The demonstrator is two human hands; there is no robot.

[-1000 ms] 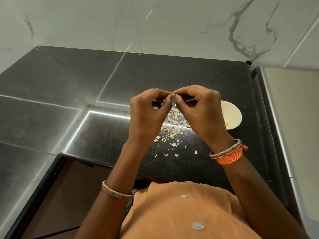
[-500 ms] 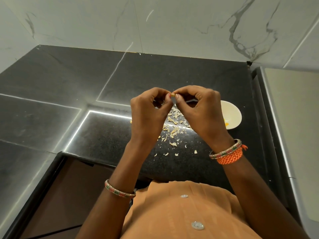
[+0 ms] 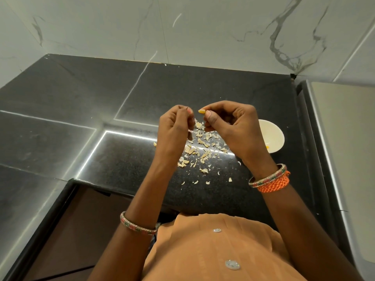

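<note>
My right hand (image 3: pixel 229 128) pinches a small yellow kernel (image 3: pixel 201 111) between thumb and forefinger, held above the black counter (image 3: pixel 125 163). My left hand (image 3: pixel 174 130) is just left of it, a small gap away, its fingers curled with the tips together; nothing shows between them. Below both hands lies a scatter of pale peel flakes (image 3: pixel 200 149) on the counter. A white bowl (image 3: pixel 274 130) stands to the right, partly hidden by my right hand, with a yellow bit (image 3: pixel 267 147) inside.
A marble wall (image 3: pixel 203 27) rises behind the counter. A grey raised surface (image 3: pixel 345 138) runs along the right side. The counter's front edge (image 3: pixel 113 189) is near my body, with a dark recess to the lower left.
My hands, which pinched the kernel together, have come apart. The right hand keeps the kernel, which now shows yellow; the left hand has drawn a little to the left.
</note>
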